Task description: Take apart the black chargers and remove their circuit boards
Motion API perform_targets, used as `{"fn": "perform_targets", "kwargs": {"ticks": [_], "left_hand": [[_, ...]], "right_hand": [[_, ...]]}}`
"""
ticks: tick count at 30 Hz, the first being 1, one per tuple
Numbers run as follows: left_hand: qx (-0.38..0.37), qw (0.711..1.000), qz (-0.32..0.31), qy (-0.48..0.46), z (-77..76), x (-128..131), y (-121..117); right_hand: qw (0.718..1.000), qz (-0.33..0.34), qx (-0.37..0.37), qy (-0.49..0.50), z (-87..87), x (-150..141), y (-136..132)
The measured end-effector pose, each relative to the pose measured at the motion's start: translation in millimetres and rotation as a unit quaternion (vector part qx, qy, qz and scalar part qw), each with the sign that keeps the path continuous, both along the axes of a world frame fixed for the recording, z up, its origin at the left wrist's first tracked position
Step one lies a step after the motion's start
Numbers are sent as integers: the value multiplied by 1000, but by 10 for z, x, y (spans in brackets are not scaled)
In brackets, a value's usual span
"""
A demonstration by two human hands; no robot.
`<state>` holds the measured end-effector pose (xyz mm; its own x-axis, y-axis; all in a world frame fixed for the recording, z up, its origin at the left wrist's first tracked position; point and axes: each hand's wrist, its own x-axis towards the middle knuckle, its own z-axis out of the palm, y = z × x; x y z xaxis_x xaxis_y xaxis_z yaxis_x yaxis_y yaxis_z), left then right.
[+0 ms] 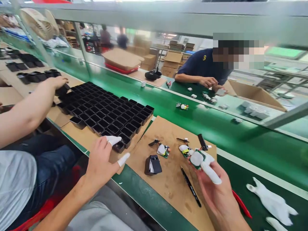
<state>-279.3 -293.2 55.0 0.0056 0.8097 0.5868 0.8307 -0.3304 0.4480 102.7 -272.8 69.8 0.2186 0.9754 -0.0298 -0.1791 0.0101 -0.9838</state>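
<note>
My left hand (pixel 101 160), with white finger cots on thumb and forefinger, reaches to the near corner of a block of black plastic cases (pixel 103 123). Its thumb and forefinger are apart; the forefinger is at the rim of the nearest case (pixel 118 147), and I cannot tell whether it touches. My right hand (pixel 218 189) grips a small green circuit board (pixel 197 158) with a round white part on top. Further boards (pixel 163 150) with short black pieces on wires lie on the cardboard sheet (pixel 168 189). A closed-looking black case (pixel 153 165) and black tweezers (pixel 191 186) lie nearer me.
A co-worker's arm (pixel 31 106) reaches over the cases from the left. Across the green conveyor belt (pixel 166 112), another person (pixel 204 69) handles small white parts. White gloves (pixel 271 200) and a red-handled tool (pixel 242 203) lie at right.
</note>
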Motion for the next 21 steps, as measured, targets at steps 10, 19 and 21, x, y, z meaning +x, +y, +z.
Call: {"fn": "perform_targets", "kwargs": {"ticks": [10,19,21], "left_hand": [[44,997,47,41,-150,81,-234],[-20,932,-330,-148,473,638,-211],[-67,916,-365,-155,557,821,38]], "right_hand": [[1000,13,14,-23,131,-133,-156],[996,19,91,-13,249,-263,-310],[995,17,96,-10,237,-266,-318]]}}
